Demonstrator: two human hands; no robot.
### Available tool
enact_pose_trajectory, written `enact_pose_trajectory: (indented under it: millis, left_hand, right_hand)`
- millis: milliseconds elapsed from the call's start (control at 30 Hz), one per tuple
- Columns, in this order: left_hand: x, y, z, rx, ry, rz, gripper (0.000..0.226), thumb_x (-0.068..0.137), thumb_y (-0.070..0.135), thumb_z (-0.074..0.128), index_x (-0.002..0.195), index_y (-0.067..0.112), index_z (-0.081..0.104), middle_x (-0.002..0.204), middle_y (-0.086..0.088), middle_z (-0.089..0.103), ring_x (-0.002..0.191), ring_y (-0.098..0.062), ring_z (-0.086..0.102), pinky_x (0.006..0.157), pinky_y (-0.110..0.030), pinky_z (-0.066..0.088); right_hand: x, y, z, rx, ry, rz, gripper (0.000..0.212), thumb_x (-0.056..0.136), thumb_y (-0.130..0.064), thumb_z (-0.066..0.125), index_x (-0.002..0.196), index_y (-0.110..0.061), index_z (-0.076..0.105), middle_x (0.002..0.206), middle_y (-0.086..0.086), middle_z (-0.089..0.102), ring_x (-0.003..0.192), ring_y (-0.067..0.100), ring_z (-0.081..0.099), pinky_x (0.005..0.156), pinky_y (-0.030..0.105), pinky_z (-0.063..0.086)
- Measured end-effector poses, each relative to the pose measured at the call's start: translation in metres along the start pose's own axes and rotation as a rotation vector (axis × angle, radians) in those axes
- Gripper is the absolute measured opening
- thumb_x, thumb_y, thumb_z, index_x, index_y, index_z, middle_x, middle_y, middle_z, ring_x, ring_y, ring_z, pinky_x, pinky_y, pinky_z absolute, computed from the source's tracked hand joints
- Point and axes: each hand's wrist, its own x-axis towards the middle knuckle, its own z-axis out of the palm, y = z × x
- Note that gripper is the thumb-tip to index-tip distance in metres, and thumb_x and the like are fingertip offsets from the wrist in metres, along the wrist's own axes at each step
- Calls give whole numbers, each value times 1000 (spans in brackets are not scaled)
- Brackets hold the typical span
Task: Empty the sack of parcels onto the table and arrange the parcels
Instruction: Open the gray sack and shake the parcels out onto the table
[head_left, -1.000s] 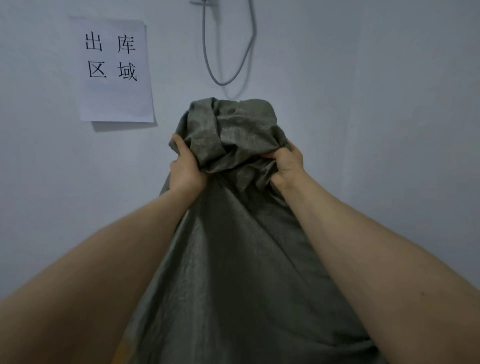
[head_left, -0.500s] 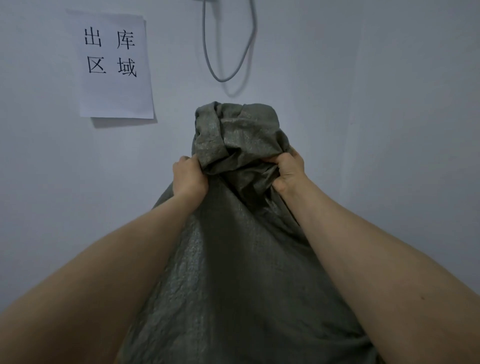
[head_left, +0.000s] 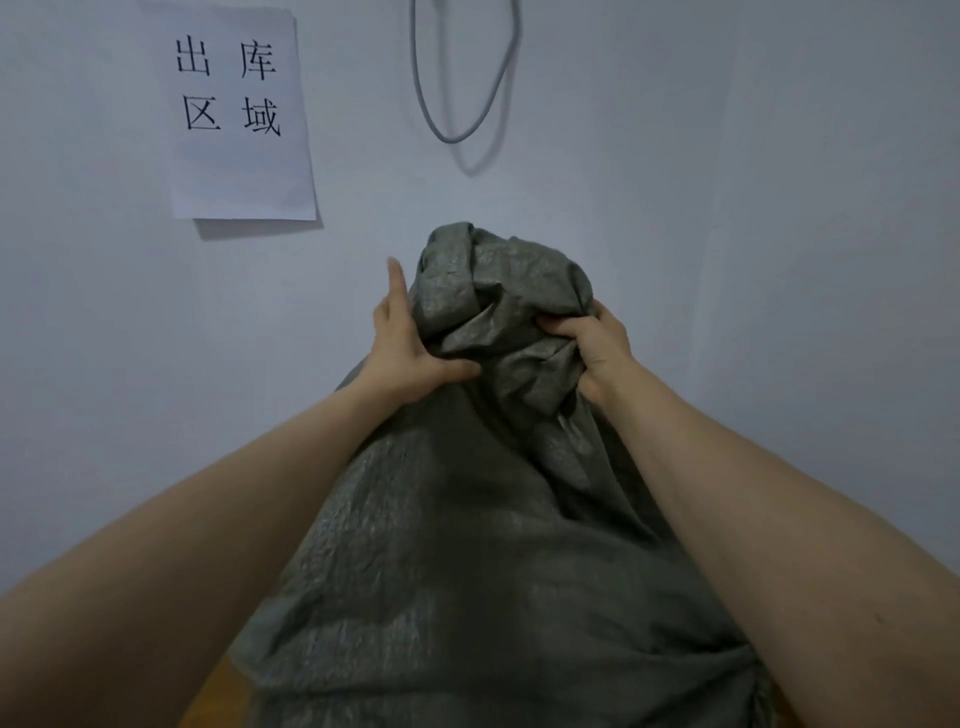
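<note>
The left hand (head_left: 408, 353), clenched earlier, now rests released, fingers straight, on the bunched top of the grey woven sack (head_left: 467, 545), which the right hand (head_left: 597, 348) clenches in its grip.

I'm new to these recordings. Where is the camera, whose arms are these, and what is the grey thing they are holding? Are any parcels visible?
There is no machine here. A person works with bare hands, and the one camera sits on their head, looking forward and down, so both forearms reach in from the bottom edge. The right hand grips a bunch of cloth near the top of a grey woven sack, its fingers curled into it. The left hand lies against the other side of the bunch, fingers straight and thumb pressed on the cloth. Behind is a pale wall with a paper sign and a looped cable. No parcels show. Only a brown sliver of surface appears at lower left.
</note>
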Motion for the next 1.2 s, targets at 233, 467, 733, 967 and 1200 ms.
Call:
enact_pose_trajectory:
  millis: [233,467,733,967,1200]
  left_hand:
    - [-19,9,14,387,-146,164,152,40,58,86,136,48,-32,149,-1,-39,143,-26,-24,117,-56,10]
    - [-24,9,28,498,-291,56,139,44,65,83,149,35,-2,148,-6,31,137,-28,31,115,-53,21]
    - [-29,-2,35,500,-238,-96,67,51,62,82,103,23,62,99,0,67,94,-22,62,86,-38,52]
    - [-21,0,26,253,-294,-417,62,52,48,87,94,6,68,95,-9,70,86,-25,65,84,-40,55]
    - [-35,-12,14,288,-514,-682,85,56,64,77,121,13,56,110,-8,63,94,-28,63,86,-37,50]
  right_hand:
    - [-27,5,-1,-346,-74,162,9,70,-2,44,65,-8,49,72,10,54,69,27,54,66,33,47]
    - [-38,25,-21,-538,-132,254,32,77,4,31,52,-16,26,54,2,34,49,19,33,49,25,28]
    - [-45,31,-43,-868,-227,181,27,85,-32,53,103,-11,60,93,3,57,83,17,55,74,30,43]
    - [-78,47,-42,-1813,-514,-572,129,53,-82,63,142,-47,-23,156,5,-25,146,33,-14,109,68,0]
    - [-58,85,-26,-1790,-568,-438,110,72,-50,69,150,-34,-7,139,11,45,126,31,46,113,59,16]
